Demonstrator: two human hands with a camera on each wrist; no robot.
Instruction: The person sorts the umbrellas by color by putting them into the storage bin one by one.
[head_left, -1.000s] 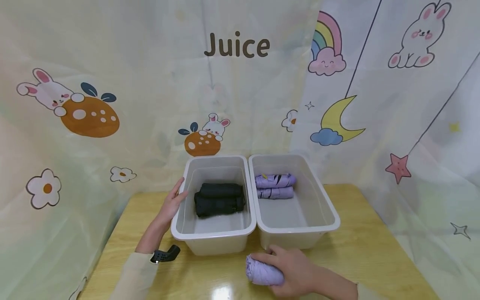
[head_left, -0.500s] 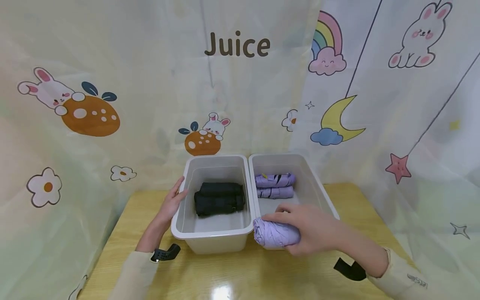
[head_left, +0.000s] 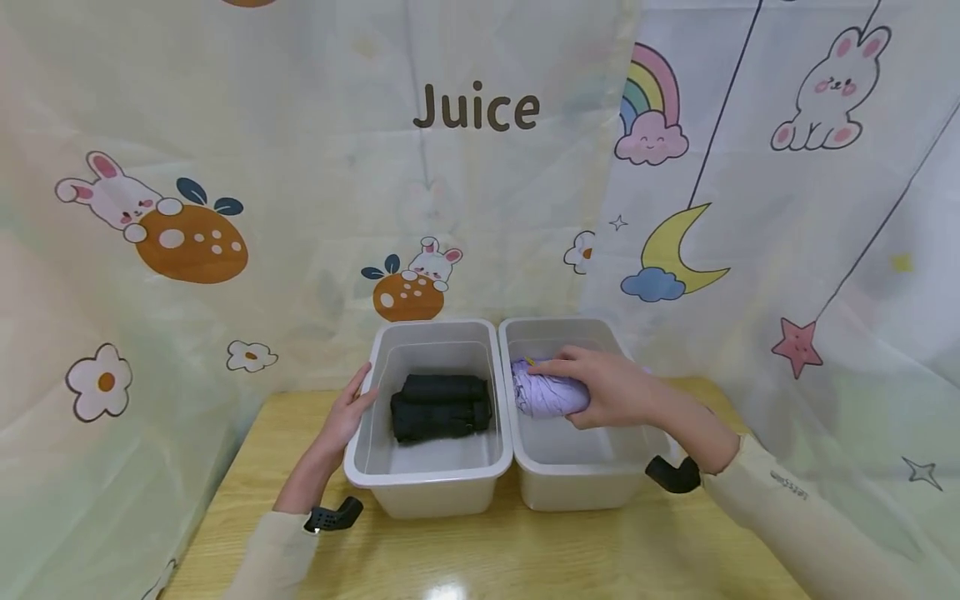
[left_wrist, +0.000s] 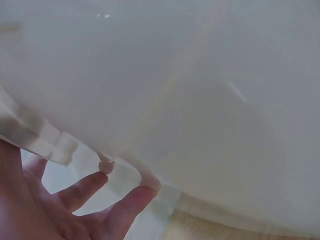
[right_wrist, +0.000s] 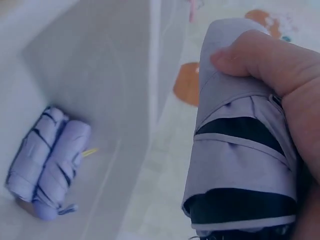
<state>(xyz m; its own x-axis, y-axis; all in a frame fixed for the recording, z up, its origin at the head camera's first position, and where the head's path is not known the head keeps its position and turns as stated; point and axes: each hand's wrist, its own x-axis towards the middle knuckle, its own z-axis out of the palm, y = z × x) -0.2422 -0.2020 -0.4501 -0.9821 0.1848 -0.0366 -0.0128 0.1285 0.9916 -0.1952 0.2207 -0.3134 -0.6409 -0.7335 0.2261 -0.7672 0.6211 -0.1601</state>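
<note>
My right hand (head_left: 618, 387) grips a folded lilac umbrella (head_left: 547, 393) above the inside of the right bin (head_left: 577, 490). Dark bands cross the umbrella's cover in the right wrist view. Two more folded lilac umbrellas (right_wrist: 47, 162) lie side by side on that bin's floor; the head view has them mostly hidden behind the held one. My left hand (head_left: 345, 418) rests against the left side of the left bin (head_left: 429, 481), its fingers spread and fairly straight. In the left wrist view, fingertips (left_wrist: 146, 194) touch the pale bin wall. Two folded black umbrellas (head_left: 438, 408) lie in the left bin.
Both bins stand side by side on a wooden table (head_left: 420, 554), their rims nearly touching. A printed cloth (head_left: 315, 208) hangs behind and at the sides. Black wrist straps (head_left: 675, 475) sit on both forearms.
My right hand has carried the lilac umbrella from in front of the right bin up over its front rim and inside. My left hand stays by the left bin. The head view has tilted slightly.
</note>
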